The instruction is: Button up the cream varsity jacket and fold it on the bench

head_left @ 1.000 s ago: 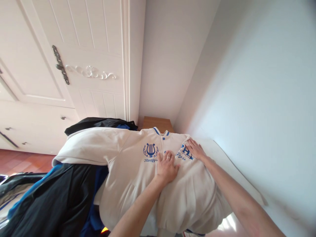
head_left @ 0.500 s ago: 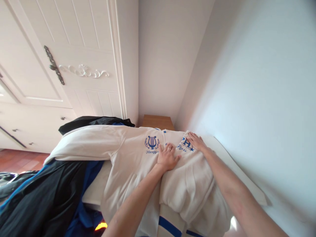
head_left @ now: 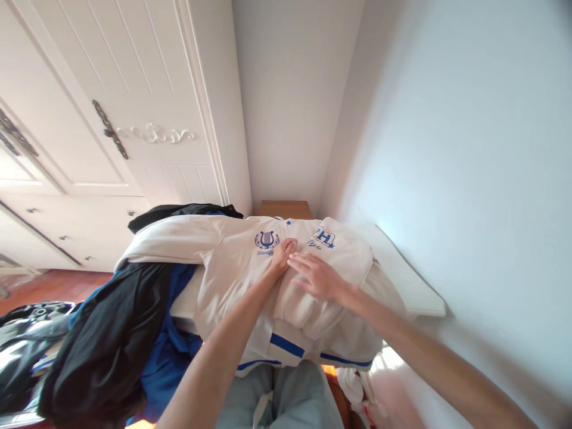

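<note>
A cream jacket (head_left: 227,256) with blue embroidery, blue snap buttons and blue-striped hem lies front up before me. Its left sleeve stretches out to the left, while the right one is folded inward along the front. My left hand (head_left: 283,254) rests at the front opening beside the lyre emblem, its fingers bent together on the cloth edge. Just right of it, my right hand (head_left: 318,276) hovers over or lightly touches the folded sleeve, fingers stretched out and slightly blurred. The fingertips of both hands nearly meet.
Under the jacket is a white board-like surface (head_left: 413,292). Black and blue garments (head_left: 107,322) hang over its left side. A white wardrobe (head_left: 161,71) stands at left, a pale wall (head_left: 469,149) at right, and a brown wooden box-like piece (head_left: 286,208) behind.
My right hand has left the chest lettering and moved left and toward me, beside the left hand. The left hand's fingers have drawn in. The view has shifted, showing my legs.
</note>
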`<action>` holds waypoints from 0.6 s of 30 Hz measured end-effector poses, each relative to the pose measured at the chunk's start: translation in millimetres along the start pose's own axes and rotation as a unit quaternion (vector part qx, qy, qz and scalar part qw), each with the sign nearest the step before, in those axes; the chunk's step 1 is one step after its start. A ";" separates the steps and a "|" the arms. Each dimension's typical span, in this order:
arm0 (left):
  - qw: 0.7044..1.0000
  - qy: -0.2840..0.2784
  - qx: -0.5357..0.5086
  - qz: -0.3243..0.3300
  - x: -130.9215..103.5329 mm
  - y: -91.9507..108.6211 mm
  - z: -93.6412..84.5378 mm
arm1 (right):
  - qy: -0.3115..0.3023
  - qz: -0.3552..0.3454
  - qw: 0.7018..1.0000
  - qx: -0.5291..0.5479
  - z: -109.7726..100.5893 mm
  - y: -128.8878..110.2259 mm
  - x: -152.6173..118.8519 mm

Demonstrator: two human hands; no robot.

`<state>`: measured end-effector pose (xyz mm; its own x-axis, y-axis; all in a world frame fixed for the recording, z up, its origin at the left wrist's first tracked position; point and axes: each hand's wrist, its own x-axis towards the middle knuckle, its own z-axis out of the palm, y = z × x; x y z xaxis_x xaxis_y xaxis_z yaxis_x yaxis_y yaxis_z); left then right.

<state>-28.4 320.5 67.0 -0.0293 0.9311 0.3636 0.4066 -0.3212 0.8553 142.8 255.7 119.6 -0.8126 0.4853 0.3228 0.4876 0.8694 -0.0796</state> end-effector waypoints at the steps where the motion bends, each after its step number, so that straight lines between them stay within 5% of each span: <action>1: 1.000 0.008 -0.001 -0.004 0.3 2.1 -1.8 | -0.022 -0.041 0.999 0.021 -1.9 -22.3 -9.3; 4: 0.999 0.024 0.017 -0.015 -7.5 13.0 -12.8 | -0.097 -0.103 0.989 0.043 0.3 -62.8 -39.7; 8: 0.997 0.014 0.081 -0.011 -51.2 31.8 -37.1 | -0.132 -0.093 0.987 0.010 11.4 -72.7 -67.1; 13: 0.946 -0.100 0.295 0.089 -111.1 39.3 -54.4 | -0.051 -0.103 0.991 -0.069 24.3 -77.9 -72.6; 18: 0.919 -0.132 0.358 0.103 -117.1 36.8 -55.0 | 0.043 -0.114 0.986 -0.115 33.4 -79.8 -78.9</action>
<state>-60.3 190.1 76.2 0.2984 0.9035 0.3075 0.8783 -0.3860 0.2821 157.3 151.0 69.0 -0.8844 0.2610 0.3870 0.3622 0.9066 0.2163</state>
